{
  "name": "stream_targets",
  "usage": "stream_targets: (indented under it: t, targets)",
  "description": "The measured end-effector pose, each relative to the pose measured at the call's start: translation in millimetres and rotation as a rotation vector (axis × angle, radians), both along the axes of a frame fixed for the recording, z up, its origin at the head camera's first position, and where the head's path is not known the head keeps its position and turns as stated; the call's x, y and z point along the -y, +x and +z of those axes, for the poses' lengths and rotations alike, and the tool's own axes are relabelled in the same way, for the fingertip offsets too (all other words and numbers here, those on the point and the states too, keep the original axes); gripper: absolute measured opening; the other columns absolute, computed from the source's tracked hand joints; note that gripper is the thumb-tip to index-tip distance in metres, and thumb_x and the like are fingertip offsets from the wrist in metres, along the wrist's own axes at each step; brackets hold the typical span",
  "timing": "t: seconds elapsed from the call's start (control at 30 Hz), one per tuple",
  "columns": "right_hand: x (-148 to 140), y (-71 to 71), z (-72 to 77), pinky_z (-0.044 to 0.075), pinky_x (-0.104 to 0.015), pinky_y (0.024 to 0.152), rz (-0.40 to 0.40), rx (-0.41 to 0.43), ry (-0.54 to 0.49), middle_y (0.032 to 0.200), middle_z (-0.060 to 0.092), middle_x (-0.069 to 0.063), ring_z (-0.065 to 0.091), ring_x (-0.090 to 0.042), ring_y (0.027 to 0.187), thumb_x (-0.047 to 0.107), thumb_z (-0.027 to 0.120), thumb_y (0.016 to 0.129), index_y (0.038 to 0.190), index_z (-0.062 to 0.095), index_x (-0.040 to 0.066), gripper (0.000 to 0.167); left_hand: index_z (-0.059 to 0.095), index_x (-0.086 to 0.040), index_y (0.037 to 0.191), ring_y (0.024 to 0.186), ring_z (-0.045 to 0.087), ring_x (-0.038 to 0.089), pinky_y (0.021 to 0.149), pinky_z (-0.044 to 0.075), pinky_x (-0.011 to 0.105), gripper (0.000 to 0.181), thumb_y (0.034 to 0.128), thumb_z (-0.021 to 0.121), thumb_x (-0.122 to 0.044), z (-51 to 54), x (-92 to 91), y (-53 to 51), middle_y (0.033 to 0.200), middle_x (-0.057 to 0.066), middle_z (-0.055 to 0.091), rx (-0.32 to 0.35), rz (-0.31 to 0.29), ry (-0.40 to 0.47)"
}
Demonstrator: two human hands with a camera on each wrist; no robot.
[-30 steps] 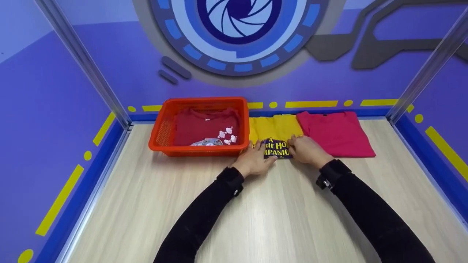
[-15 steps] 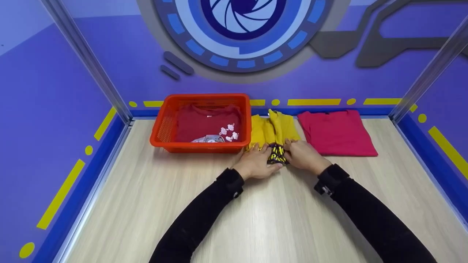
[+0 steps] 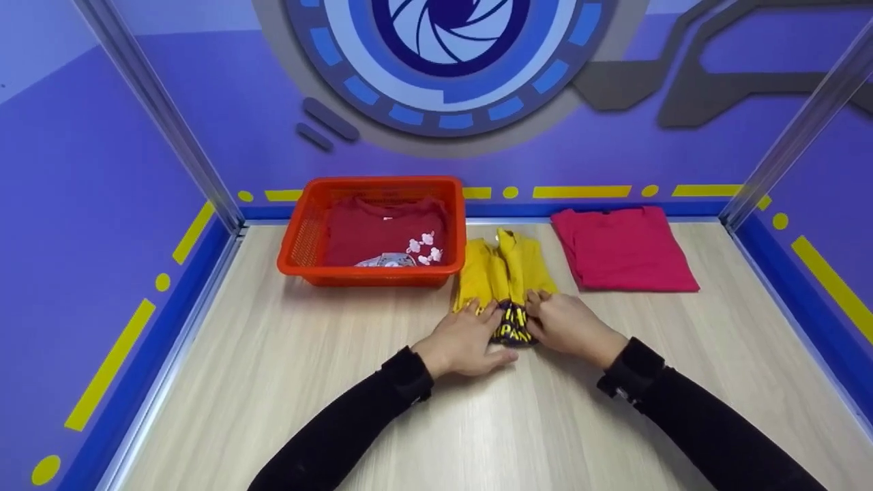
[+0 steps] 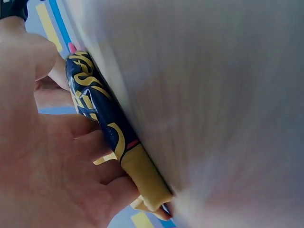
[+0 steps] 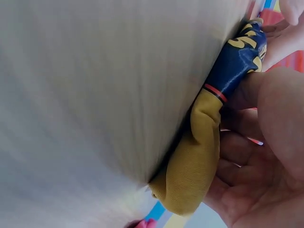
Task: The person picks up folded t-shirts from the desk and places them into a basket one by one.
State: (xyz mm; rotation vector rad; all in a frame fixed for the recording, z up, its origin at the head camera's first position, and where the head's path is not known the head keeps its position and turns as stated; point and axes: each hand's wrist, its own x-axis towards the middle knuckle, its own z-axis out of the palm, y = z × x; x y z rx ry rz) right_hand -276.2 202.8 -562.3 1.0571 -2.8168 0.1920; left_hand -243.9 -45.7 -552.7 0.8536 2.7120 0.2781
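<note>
two hands are at work on one yellow shirt (image 3: 525, 262), which lies on the one wooden table (image 3: 341, 382), between one orange basket (image 3: 372, 271) on the left and one pink shirt (image 3: 624, 252) on the right. the yellow shirt is bunched up, with raised folds running down its middle and one dark print (image 3: 513, 326) with yellow letters at its near end.

the left hand (image 3: 464, 341) lies on the shirt's left side, fingers spread and thumb held out towards the middle. the right hand (image 3: 569, 324) has its fingers curled and pinches the cloth on the right side. the shirt's left edge is just beside the basket; whether they touch, i cannot tell.

that makes three shirts in sight: the yellow one, the folded pink one, well apart from the basket, and one dark red shirt (image 3: 382, 235) inside the basket, showing four small white shapes. two black sleeves (image 3: 334, 423) and two black wrist straps (image 3: 407, 375) cover the arms.
</note>
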Motion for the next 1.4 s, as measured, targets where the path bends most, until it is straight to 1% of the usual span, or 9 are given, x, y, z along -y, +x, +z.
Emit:
stream_targets:
  t: [0.33, 0.67, 0.8, 0.97, 1.07, 1.13, 1.2, 1.3, 1.4]
  targets:
    - [8.4, 53.3, 2.7, 0.068, -0.058, 0.079, 0.031, -0.052, -0.017, 0.131, 0.076, -0.032, 0.077, -0.05, 0.118, 0.018, 0.075, 0.097, 0.125, 0.08, -0.004, 0.036, 0.035, -0.012, 0.174, 0.165, 0.039, 0.042, 0.129, 0.044, 0.056, 0.098, 0.1054, 0.039, -0.082, 2.7, 20.1, 46.1, 0.18, 0.013, 0.036, -0.111, -0.116, -0.077]
    - [2.1, 85.8, 4.8, 0.067, -0.06, 0.087, 0.01, -0.002, -0.045, 0.131, 0.078, -0.027, 0.076, -0.049, 0.121, 0.016, 0.073, 0.099, 0.126, 0.079, -0.002, 0.033, 0.048, -0.011, 0.168, 0.149, 0.06, 0.042, 0.118, 0.055, 0.05, 0.087, 0.1088, 0.042, -0.075, 2.4, 41.3, 76.5, 0.171, 0.013, 0.051, -0.274, -0.206, -0.115]
    - [-4.5, 95.1, 11.0, 0.067, -0.057, 0.082, -0.023, 0.01, -0.038, 0.126, 0.08, -0.022, 0.08, -0.042, 0.113, 0.017, 0.074, 0.1, 0.119, 0.081, 0.001, 0.026, 0.048, -0.013, 0.168, 0.147, 0.062, 0.041, 0.116, 0.057, 0.05, 0.085, 0.1091, 0.044, -0.074, 6.4, 49.8, 85.6, 0.172, 0.013, 0.05, -0.253, -0.192, -0.131]
    - [-11.0, 100.6, 20.1, 0.067, -0.057, 0.087, -0.07, 0.087, -0.049, 0.125, 0.081, -0.024, 0.081, -0.04, 0.112, 0.017, 0.075, 0.103, 0.107, 0.081, 0.002, 0.017, 0.048, -0.013, 0.168, 0.148, 0.061, 0.041, 0.118, 0.055, 0.05, 0.083, 0.1096, 0.045, -0.072, 11.3, 55.8, 98.2, 0.173, 0.016, 0.047, -0.185, -0.183, -0.148]
    - [-14.0, 95.9, 25.8, 0.066, -0.042, 0.073, -0.077, 0.174, -0.084, 0.096, 0.082, -0.012, 0.079, -0.025, 0.082, 0.017, 0.073, 0.104, 0.092, 0.075, 0.01, 0.014, 0.05, -0.013, 0.167, 0.149, 0.061, 0.038, 0.119, 0.055, 0.049, 0.077, 0.1115, 0.047, -0.067, 15.4, 60.0, 97.9, 0.172, 0.014, 0.049, -0.15, -0.185, -0.126]
    - [-16.2, 89.0, 29.4, 0.058, -0.03, 0.063, -0.094, 0.228, -0.126, 0.079, 0.071, 0.001, 0.065, -0.012, 0.065, 0.017, 0.073, 0.105, 0.087, 0.07, 0.015, 0.018, 0.053, -0.013, 0.165, 0.149, 0.062, 0.033, 0.119, 0.056, 0.047, 0.07, 0.1134, 0.049, -0.061, 20.4, 63.6, 91.9, 0.169, 0.012, 0.054, -0.111, -0.172, -0.071]
    - [-18.6, 80.1, 32.2, 0.048, -0.024, 0.059, -0.129, 0.271, -0.161, 0.071, 0.058, 0.007, 0.049, -0.005, 0.06, 0.017, 0.072, 0.106, 0.088, 0.068, 0.018, 0.019, 0.055, -0.012, 0.163, 0.15, 0.061, 0.029, 0.121, 0.054, 0.047, 0.063, 0.1148, 0.053, -0.053, 26.8, 67.4, 82.1, 0.167, 0.011, 0.057, -0.067, -0.144, -0.012]
    - [-20.9, 65.0, 33.1, 0.056, -0.027, 0.066, -0.153, 0.257, -0.181, 0.08, 0.065, 0.004, 0.06, -0.009, 0.068, 0.018, 0.072, 0.107, 0.097, 0.07, 0.015, 0.01, 0.057, -0.009, 0.161, 0.154, 0.058, 0.029, 0.125, 0.05, 0.048, 0.057, 0.1154, 0.057, -0.043, 33.9, 70.9, 62.7, 0.166, 0.013, 0.058, -0.053, -0.088, 0.036]
    - [-20.3, 51.3, 28.9, 0.068, -0.044, 0.089, -0.154, 0.228, -0.158, 0.106, 0.079, -0.01, 0.078, -0.028, 0.095, 0.022, 0.073, 0.107, 0.111, 0.073, 0.009, 0.014, 0.059, -0.008, 0.159, 0.158, 0.052, 0.033, 0.126, 0.048, 0.051, 0.054, 0.1146, 0.06, -0.04, 33.8, 70.5, 43.0, 0.168, 0.016, 0.054, -0.093, -0.049, 0.005]
